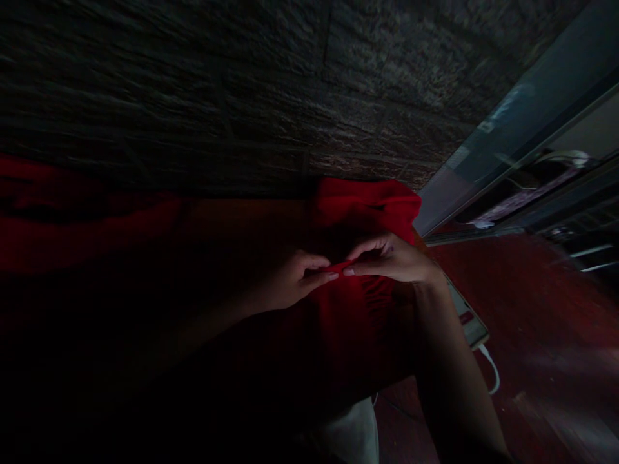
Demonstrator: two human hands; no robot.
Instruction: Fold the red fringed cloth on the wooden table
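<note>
Both hands meet over a red cloth on a dark wooden surface. My left hand pinches a raised fold of the cloth between thumb and fingers. Just to its right, my right hand pinches the same fold, fingertips close to those of the left. Small gathers show in the cloth below my right hand. Another part of red fabric lies bunched beyond the hands, against the wall; whether it is one piece with the held cloth, I cannot tell. Deep shadow hides the cloth's lower left part.
More red fabric lies at the far left. A textured stone wall rises behind the surface. At the right edge rests a phone with a white cable. The red floor and a glass door are on the right.
</note>
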